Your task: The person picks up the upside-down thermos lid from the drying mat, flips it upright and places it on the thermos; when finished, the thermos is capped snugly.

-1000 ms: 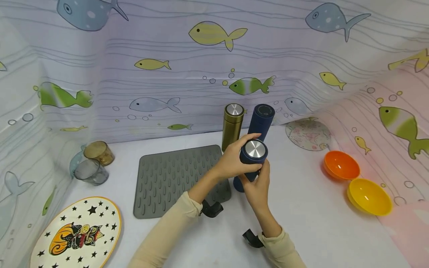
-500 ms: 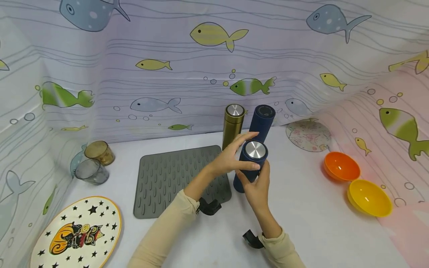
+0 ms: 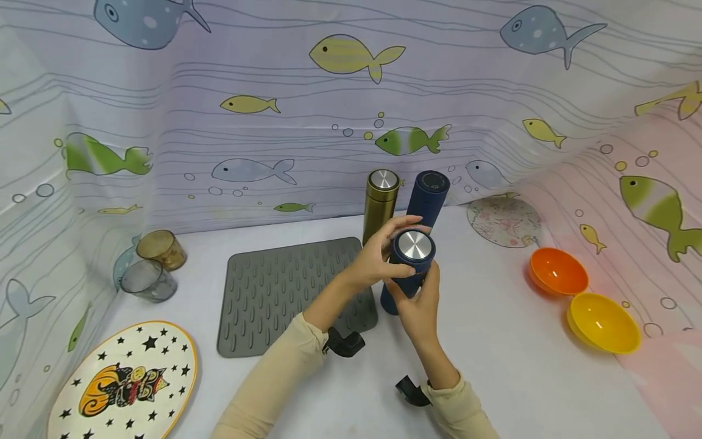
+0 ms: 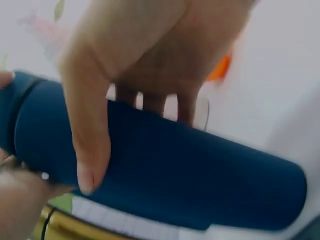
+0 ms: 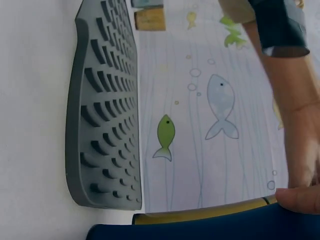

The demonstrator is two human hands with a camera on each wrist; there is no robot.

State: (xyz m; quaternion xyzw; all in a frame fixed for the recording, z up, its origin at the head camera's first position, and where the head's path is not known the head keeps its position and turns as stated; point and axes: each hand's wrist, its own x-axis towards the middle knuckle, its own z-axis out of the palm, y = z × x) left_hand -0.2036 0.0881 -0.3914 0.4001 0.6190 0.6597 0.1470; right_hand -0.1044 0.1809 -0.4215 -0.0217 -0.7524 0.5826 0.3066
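Observation:
A dark blue thermos flask [image 3: 412, 283] with a brushed steel lid top stands upright on the white cloth, leaning a little in view. My left hand [image 3: 370, 262] spans its lid from the left, thumb in front and fingers behind. Lower down, my right hand [image 3: 421, 314] grips the flask's body. In the left wrist view, the right thumb [image 4: 90, 150] lies across the blue wall and the other fingers go behind it. Just beyond stand a gold flask [image 3: 379, 207] and a second blue flask [image 3: 430, 192] with a dark top.
Left of the hands lies a grey ridged drying mat [image 3: 290, 292]. Two tinted glasses, one amber [image 3: 161, 250] and one grey [image 3: 148, 280], lie at far left, above a cat-patterned plate [image 3: 178, 341]. Orange [image 3: 558, 271] and yellow [image 3: 603, 323] bowls and a floral round mat [image 3: 504, 221] are at right.
My left thumb has slid leftward across the lid's front. The held flask's top has shifted slightly left. My right hand keeps its grip, and the other things stay put.

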